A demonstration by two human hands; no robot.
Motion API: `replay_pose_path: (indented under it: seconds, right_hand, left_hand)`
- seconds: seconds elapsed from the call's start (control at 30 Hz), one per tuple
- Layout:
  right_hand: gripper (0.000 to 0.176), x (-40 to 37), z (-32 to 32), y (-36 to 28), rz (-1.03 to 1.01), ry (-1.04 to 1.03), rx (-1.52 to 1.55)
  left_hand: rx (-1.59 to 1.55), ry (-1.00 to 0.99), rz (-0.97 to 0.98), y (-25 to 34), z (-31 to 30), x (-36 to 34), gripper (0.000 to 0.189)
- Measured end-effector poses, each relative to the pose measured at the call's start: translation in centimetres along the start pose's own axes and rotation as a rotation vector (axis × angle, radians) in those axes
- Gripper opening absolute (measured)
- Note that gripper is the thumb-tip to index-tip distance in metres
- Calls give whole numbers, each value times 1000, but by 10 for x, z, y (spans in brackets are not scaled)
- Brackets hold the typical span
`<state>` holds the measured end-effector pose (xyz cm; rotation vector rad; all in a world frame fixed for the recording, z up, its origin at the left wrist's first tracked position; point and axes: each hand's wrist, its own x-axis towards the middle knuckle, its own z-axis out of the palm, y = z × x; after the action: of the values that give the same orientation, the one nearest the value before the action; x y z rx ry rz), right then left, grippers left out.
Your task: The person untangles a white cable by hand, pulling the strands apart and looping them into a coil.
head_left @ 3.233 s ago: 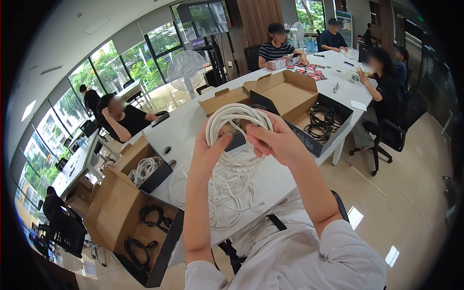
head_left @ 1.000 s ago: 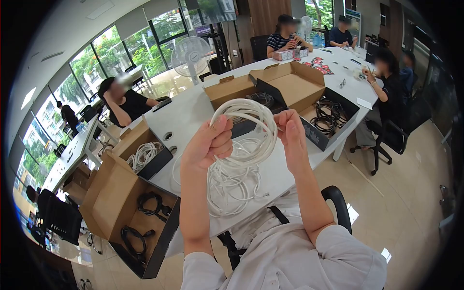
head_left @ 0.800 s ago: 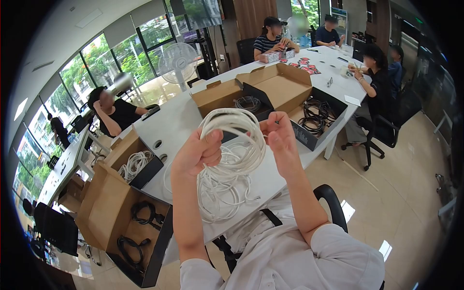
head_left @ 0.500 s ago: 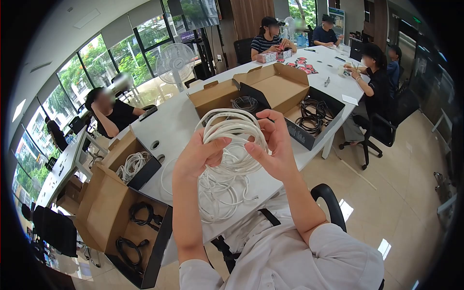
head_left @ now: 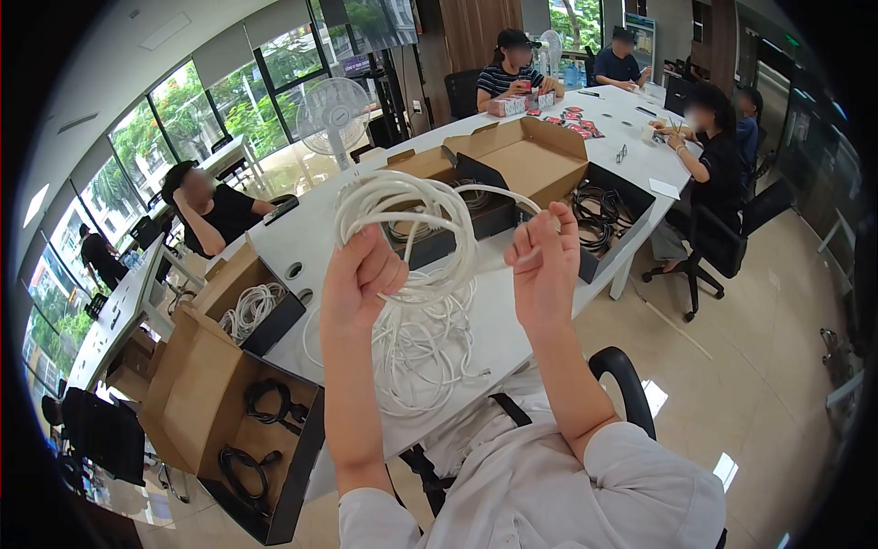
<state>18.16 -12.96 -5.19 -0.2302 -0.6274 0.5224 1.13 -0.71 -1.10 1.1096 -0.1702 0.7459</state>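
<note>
A thick coil of white cable (head_left: 462, 229) is gripped in my left hand (head_left: 366, 270), its fingers wrapped round the lower left of the loops. From the top of the coil one strand runs right to my right hand (head_left: 546, 252), whose curled fingers hold it near their tips. Below the hands, a loose tangle of white cable (head_left: 425, 352) lies on the white table (head_left: 320, 247).
Open boxes hold black cables (head_left: 265, 403), white cables (head_left: 251, 311) and more black cables (head_left: 599, 218). A grey cable box (head_left: 494, 220) stands behind the coil. Several people sit around the tables; a fan (head_left: 334, 119) stands behind. A chair arm (head_left: 622, 384) is close at right.
The coil has moved left and up with my left hand. My right hand has come off the loops and moved right, drawing out one strand.
</note>
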Motion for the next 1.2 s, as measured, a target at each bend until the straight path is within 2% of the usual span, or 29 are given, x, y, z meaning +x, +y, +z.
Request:
replay_pose_path:
  seconds: [0.07, 0.13, 0.27, 0.43, 0.57, 0.67, 0.8, 0.93, 1.0, 1.1, 1.2]
  right_hand:
    - [28, 2, -7, -7, 84, 2, -48]
    - [26, 2, -4, -13, 186, 40, -158]
    - [32, 3, 4, -15, 182, 89, -270]
    - [34, 5, -4, -18, 36, -81, -527]
    - [28, 2, 7, -27, 85, -189, -645]
    - [20, -3, 13, -30, 135, -280, -631]
    - [12, -5, 9, -19, -73, -464, -787]
    - [9, -10, 12, -12, -112, -474, -874]
    - [13, -12, 14, -14, -81, -502, -817]
    - [30, -16, 18, -28, -101, -597, -1125]
    - [49, -16, 26, -30, -229, -584, -1120]
  left_hand:
    - [-42, 10, 28, -4, 1, 2, 33]
    - [-85, -51, 7, -7, -4, 3, 24]
    - [-71, -212, -137, -6, -9, -2, 21]
    - [241, -130, -387, -1, 10, -5, 11]
    - [483, -57, -466, -4, 24, -1, 9]
    - [568, 74, -387, -7, 28, -1, 9]
    - [706, 84, -327, -10, 24, 1, 10]
    - [779, 90, -307, -11, 24, -1, 11]
    - [811, 112, -313, -8, 27, -3, 12]
    - [837, 162, -319, -9, 35, -6, 11]
    - [944, 206, -355, -7, 46, -8, 11]
